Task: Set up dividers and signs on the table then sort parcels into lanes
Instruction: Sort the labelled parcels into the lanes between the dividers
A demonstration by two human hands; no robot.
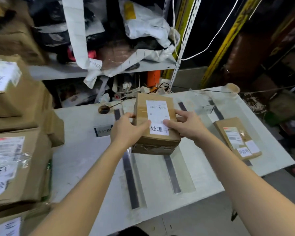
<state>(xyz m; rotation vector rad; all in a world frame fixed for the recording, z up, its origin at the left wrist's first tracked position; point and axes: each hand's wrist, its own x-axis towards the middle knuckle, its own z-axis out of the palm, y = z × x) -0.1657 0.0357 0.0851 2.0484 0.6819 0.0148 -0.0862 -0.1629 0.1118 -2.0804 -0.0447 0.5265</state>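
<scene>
One parcel [157,114] between opposing fingers [169,123]

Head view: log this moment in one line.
left hand: grips parcel | right hand: grips parcel | parcel: over lane between dividers

The parcel [156,123] hid the middle stretch of two dividers [132,181], and whether it touched the table [85,160] could not be told. The left hand [128,132] covered one end of a sign [103,131] whose blurred characters were unreadable. Boxes [15,160] ran off the left edge, their labels smeared.
</scene>
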